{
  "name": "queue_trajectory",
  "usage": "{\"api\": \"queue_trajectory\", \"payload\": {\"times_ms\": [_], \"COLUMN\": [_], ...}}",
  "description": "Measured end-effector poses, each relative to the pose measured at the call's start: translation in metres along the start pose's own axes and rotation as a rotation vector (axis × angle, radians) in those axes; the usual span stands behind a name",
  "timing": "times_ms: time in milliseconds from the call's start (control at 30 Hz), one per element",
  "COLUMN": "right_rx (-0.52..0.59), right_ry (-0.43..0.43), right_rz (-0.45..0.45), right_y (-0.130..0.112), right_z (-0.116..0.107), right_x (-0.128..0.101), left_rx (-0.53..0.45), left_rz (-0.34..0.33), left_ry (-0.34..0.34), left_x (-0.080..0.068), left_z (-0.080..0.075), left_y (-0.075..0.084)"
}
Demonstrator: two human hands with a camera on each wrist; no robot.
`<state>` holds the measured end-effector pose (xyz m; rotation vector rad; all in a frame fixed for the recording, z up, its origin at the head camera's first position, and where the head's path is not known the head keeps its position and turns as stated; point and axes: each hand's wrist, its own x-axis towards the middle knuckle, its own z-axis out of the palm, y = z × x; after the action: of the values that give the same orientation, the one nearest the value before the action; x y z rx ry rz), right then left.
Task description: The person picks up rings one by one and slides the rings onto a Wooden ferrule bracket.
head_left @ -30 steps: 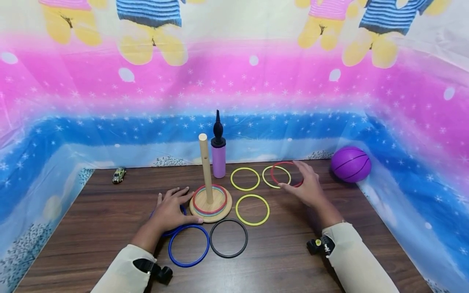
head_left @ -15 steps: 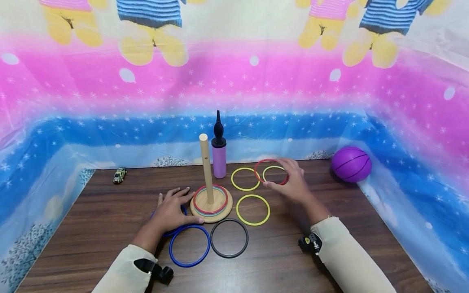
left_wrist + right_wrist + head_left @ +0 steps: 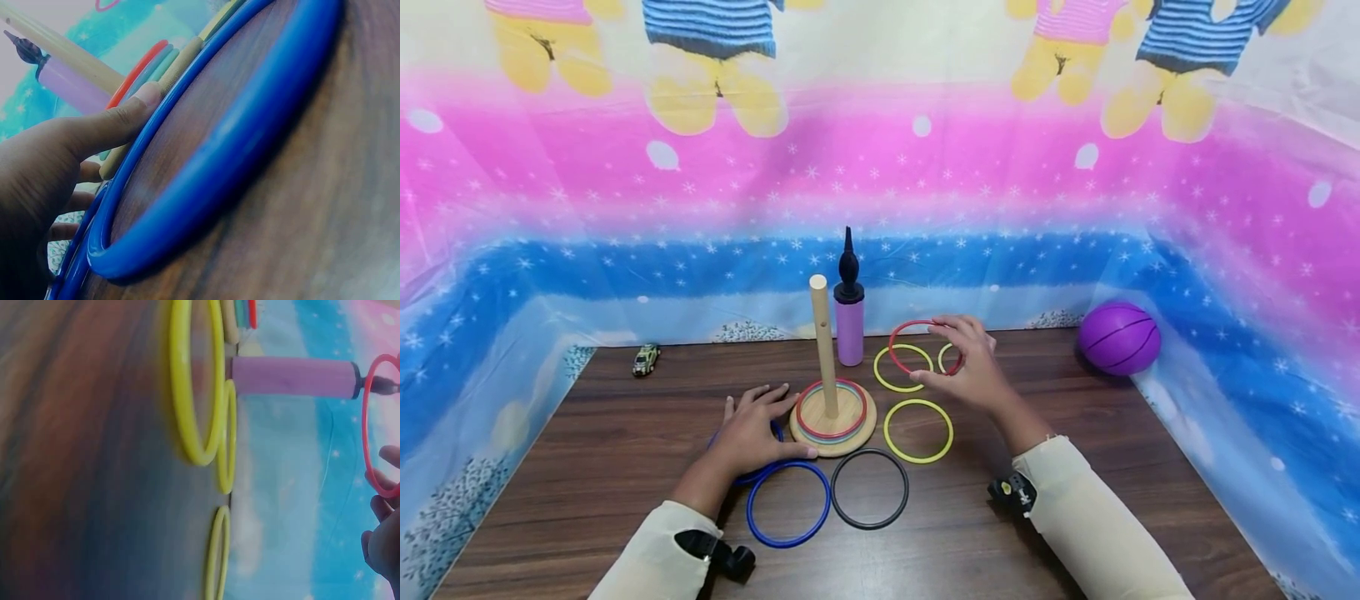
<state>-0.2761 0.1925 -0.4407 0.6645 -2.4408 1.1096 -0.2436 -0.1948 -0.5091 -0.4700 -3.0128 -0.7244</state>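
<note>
Backdrop: printed plastic sheet (image 3: 880, 167), pink band over blue band with white flecks, cartoon figures along the top; it wrapped three sides of the work area. Surface: dark wood-grain table (image 3: 587, 467).

Purple ball (image 3: 1119, 337) sat at 3 o'clock from table centre, against the sheet. Wooden peg stand (image 3: 833, 414) stood near centre, upright peg on a round base, with a red ring and others stacked on the base. Purple hand pump (image 3: 848, 317) stood upright just beyond the peg, at 12 o'clock from it. Loose rings lay flat: black ring (image 3: 869, 487) at 5 o'clock from the stand, blue ring (image 3: 787, 502) at 7 o'clock, yellow ring (image 3: 918, 430) at 3 o'clock, two more yellow rings behind it, partly hidden. Small toy car (image 3: 643, 359) lay at 10 o'clock, near the table's far left edge.

Right hand (image 3: 972, 371) was raised above the far yellow rings, at 2 o'clock from the stand, fingers curled and pinching the red ring (image 3: 923, 347); the ring was held clear of the table and tilted. Forearm ran in from 5 o'clock, cream sleeve.

Left hand (image 3: 751, 431) lay flat, fingers spread and relaxed, at 9 o'clock from the stand, thumb tip touching the base rim. It rested on a second blue ring, mostly covered. Forearm ran in from 7 o'clock.
</note>
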Motion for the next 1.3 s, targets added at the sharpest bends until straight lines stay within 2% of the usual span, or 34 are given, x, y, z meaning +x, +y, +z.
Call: {"api": "queue_trajectory", "payload": {"times_ms": [300, 833, 1067, 1300], "right_rx": [0.022, 0.108, 0.149, 0.195], "right_ry": [0.028, 0.054, 0.139, 0.200], "right_rz": [-0.076, -0.142, -0.150, -0.202], "right_y": [-0.025, -0.076, -0.093, -0.109], "right_z": [0.002, -0.002, 0.003, 0.009], "right_x": [0.018, 0.050, 0.059, 0.066], "left_rx": [-0.001, -0.005, -0.008, -0.004], "left_rz": [0.003, 0.005, 0.005, -0.005], "left_ry": [0.004, -0.005, -0.010, -0.013], "left_x": [0.000, 0.000, -0.001, -0.002], "left_z": [0.001, -0.001, -0.002, -0.003], "left_y": [0.000, 0.002, 0.004, 0.005]}}
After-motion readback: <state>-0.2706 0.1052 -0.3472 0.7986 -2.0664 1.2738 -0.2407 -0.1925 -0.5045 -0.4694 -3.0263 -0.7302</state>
